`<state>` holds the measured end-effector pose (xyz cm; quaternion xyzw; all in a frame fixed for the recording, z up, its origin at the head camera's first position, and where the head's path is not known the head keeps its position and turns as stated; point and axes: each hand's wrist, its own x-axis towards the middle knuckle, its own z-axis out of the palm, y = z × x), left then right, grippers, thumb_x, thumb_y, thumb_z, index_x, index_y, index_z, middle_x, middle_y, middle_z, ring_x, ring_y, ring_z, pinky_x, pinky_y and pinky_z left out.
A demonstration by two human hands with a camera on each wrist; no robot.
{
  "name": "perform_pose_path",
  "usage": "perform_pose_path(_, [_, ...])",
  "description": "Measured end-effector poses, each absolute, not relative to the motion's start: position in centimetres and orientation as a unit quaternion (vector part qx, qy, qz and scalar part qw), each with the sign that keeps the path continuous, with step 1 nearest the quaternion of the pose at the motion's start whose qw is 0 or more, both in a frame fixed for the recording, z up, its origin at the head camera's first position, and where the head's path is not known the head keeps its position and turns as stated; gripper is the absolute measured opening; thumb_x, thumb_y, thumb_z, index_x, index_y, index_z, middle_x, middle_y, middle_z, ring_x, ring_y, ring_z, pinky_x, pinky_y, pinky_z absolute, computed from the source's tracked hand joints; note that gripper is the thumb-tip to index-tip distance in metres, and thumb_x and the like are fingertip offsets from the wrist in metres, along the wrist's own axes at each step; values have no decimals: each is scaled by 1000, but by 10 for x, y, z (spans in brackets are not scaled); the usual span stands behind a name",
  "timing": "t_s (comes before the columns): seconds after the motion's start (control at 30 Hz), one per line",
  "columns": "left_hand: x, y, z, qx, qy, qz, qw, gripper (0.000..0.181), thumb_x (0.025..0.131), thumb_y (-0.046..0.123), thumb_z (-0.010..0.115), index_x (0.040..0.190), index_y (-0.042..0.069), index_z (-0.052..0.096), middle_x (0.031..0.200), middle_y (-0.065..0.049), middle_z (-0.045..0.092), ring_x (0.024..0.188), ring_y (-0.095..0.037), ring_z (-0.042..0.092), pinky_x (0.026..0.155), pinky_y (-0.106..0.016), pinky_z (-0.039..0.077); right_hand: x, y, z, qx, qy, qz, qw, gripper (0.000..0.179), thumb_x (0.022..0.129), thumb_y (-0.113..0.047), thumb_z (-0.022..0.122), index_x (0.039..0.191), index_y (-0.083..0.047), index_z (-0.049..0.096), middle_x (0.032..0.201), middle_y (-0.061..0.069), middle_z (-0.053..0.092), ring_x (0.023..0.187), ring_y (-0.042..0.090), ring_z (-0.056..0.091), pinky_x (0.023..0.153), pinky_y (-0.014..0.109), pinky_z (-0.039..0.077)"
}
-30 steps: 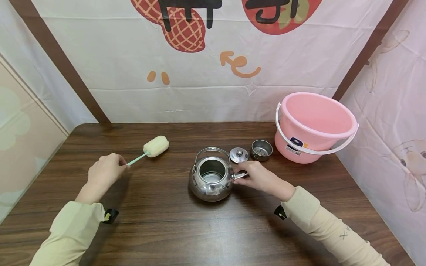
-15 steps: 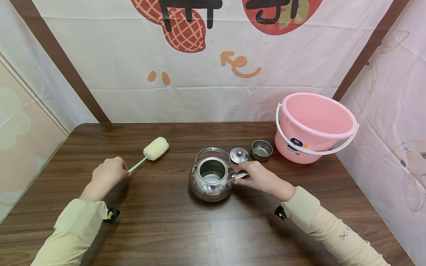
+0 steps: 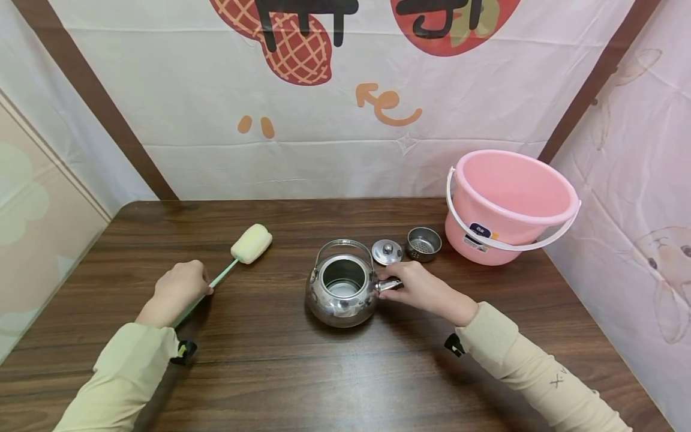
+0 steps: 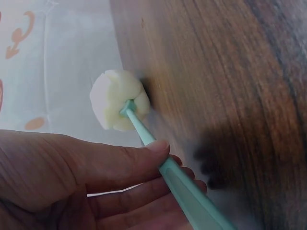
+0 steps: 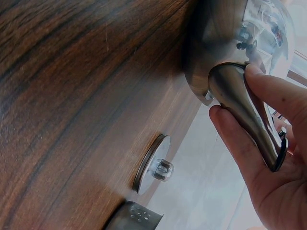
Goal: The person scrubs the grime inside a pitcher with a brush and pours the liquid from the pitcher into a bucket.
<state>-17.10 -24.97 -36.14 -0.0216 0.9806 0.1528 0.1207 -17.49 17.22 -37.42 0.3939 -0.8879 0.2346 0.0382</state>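
Between thumb and fingers, my left hand (image 3: 179, 289) pinches the pale green handle (image 4: 189, 191) of a sponge bottle brush (image 3: 251, 244). Its cream sponge head (image 4: 117, 98) points away from me, close over the table. Part of the handle is hidden behind the hand in the head view. A shiny steel kettle (image 3: 341, 313) stands upright and lidless at the middle of the table, its wire handle (image 3: 344, 242) raised. My right hand (image 3: 418, 289) holds the kettle by its spout (image 5: 244, 108), thumb on one side and fingers on the other.
Behind the right hand lie the round steel lid (image 3: 387, 252) with a knob and a perforated steel strainer cup (image 3: 424, 245). A pink bucket (image 3: 486, 207) with a white handle stands at the table's back right. A printed cloth (image 3: 335, 168) hangs behind the table (image 3: 345, 384).
My left hand has come a little toward me and to the right along the brush, and more handle shows behind it. The sponge head has swung slightly. The right hand and kettle stay put.
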Motion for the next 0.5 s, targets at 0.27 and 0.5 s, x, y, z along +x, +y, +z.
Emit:
perform_pose_path(0.27, [-170, -249, -360, -23, 980, 152, 123, 12, 75, 11, 68, 75, 2, 61, 73, -13, 57, 67, -28, 52, 55, -42, 41, -174, 172, -373, 393, -888, 234, 36, 22, 78, -20, 72, 93, -5, 66, 89, 2, 66, 84, 13, 61, 75, 25, 49])
perform_pose_path(0.5, [-169, -248, -360, -13, 982, 152, 115, 12, 75, 11, 69, 76, 1, 62, 71, -12, 57, 64, -26, 51, 52, -40, 41, -173, 171, -372, 391, -889, 235, 38, 23, 78, -19, 72, 94, -4, 66, 90, 3, 67, 84, 14, 61, 75, 26, 49])
